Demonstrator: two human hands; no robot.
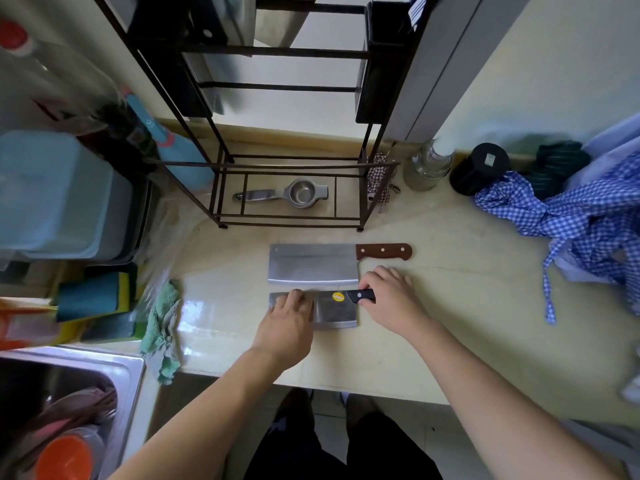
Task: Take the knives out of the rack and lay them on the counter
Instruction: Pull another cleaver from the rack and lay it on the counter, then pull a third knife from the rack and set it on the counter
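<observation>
Two cleavers lie flat on the pale table (450, 334), parallel, blades pointing left and handles right. The farther one, the wooden-handled cleaver (313, 263), sits just in front of the black wire rack (291, 161) and is untouched. The nearer one, the black-handled cleaver (336, 310), bears a yellow sticker (338, 297) near its handle. The right hand (391, 301) wraps its fingers around the black handle, gripping it. The left hand (289, 327) lies flat with fingers spread on the left part of that blade, covering it; the blade's left end is hidden under it.

The table's front edge runs close below the nearer cleaver, leaving only a narrow strip of bare surface there. To the right of both handles the surface is open as far as the blue checked cloth (571, 216). To the left, a green rag (162, 327) hangs over the corner by the sink (131, 368), whose contents are blurred.

Inside the rack's base lies a metal squeezer (294, 195). Its upper shelves are cut off at the top and hard to make out. A glass jar (427, 166) and a black-lidded jar (479, 169) stand against the wall right of the rack. Blue plastic tubs (59, 195) crowd the left side, blurred.
</observation>
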